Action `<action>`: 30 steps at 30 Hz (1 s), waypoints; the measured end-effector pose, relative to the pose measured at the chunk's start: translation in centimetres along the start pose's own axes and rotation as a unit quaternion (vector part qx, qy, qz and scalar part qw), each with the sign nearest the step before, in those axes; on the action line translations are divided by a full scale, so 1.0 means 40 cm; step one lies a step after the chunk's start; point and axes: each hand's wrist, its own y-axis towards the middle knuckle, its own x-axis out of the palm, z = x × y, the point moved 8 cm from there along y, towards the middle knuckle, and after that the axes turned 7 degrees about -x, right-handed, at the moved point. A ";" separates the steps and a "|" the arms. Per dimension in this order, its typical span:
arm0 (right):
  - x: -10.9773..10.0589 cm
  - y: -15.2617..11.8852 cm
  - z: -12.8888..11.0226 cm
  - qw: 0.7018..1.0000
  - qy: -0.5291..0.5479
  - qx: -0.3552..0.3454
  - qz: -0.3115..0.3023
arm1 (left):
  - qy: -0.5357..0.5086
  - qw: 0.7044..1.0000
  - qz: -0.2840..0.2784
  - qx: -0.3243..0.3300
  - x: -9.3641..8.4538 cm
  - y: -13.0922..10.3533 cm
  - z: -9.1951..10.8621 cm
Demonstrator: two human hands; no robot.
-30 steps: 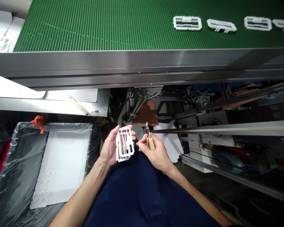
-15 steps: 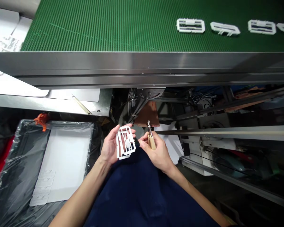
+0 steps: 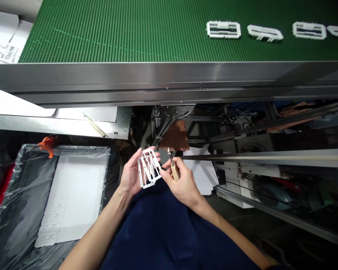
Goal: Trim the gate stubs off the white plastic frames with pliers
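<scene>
Head view: two overlapping white frames (image 3: 156,162) are held by the left hand (image 3: 131,175) at 7 o'clock from the view's centre, gripped between thumb and fingers, the upper one turned askew on the lower. At 6 o'clock, cream-handled cutters (image 3: 175,172) are gripped in the right hand (image 3: 185,184), their metal nose pointed towards 11 o'clock. The right thumb is set at the upper frame's 4 o'clock edge; whether it is pressed there cannot be told. At 12 o'clock, a green ribbed belt (image 3: 124,33) is bordered by a metal rail (image 3: 129,78), and more white parts (image 3: 224,36) are lined up on it around 1 and 2 o'clock. At 8 o'clock, a white sheet (image 3: 80,187) is laid in a plastic-covered tray (image 3: 42,183). An orange clamp (image 3: 47,144) is seated at the tray's 11 o'clock rim.
</scene>
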 end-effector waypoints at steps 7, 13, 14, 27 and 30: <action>0.035 0.006 -0.052 0.997 -0.007 -0.050 -0.056 | 0.040 0.997 0.047 0.052 0.007 -0.003 0.005; 0.039 0.006 -0.060 0.995 0.010 -0.052 -0.079 | 0.133 0.978 0.102 0.124 0.002 -0.010 0.022; 0.038 0.006 -0.060 0.995 0.010 -0.054 -0.080 | 0.146 0.974 0.110 0.136 0.001 -0.011 0.025; 0.037 0.013 -0.075 0.981 -0.093 -0.113 -0.126 | 0.308 0.900 0.208 0.227 -0.023 -0.027 0.054; 0.046 0.017 -0.083 0.973 -0.118 -0.137 -0.144 | 0.325 0.889 0.224 0.231 -0.023 -0.034 0.056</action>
